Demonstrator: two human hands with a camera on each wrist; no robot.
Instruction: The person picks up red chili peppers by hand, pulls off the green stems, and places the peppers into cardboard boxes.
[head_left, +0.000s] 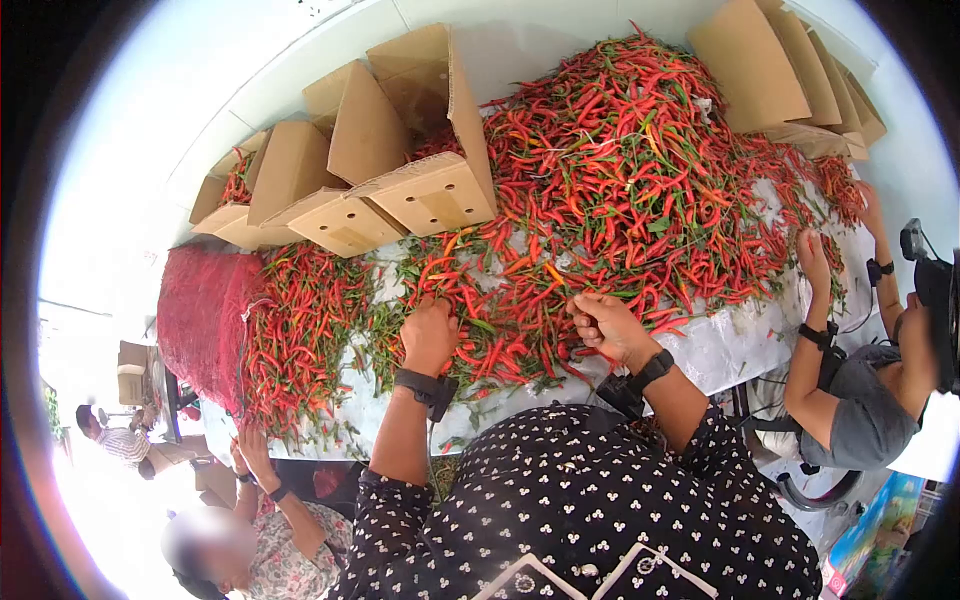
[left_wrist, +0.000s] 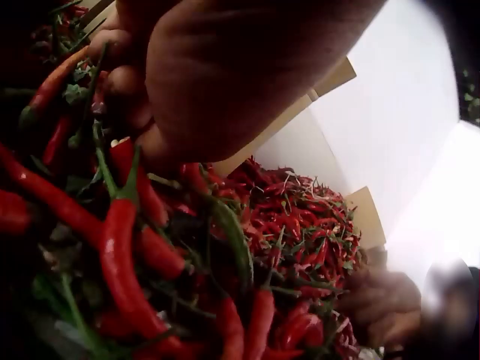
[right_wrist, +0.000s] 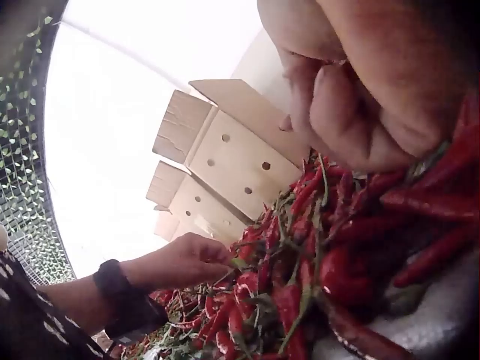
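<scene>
Nearby, cardboard boxes [head_left: 370,130] beyond chilies [head_left: 610,170]

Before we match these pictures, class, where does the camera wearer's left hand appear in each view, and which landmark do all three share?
Head: the left hand is just left of centre.
Left wrist: the left hand looms large at the top, left of centre.
Right wrist: the left hand is in the lower left, beside its dark wristband.
Shared landmark: red chilies, close to that hand in every view.
</scene>
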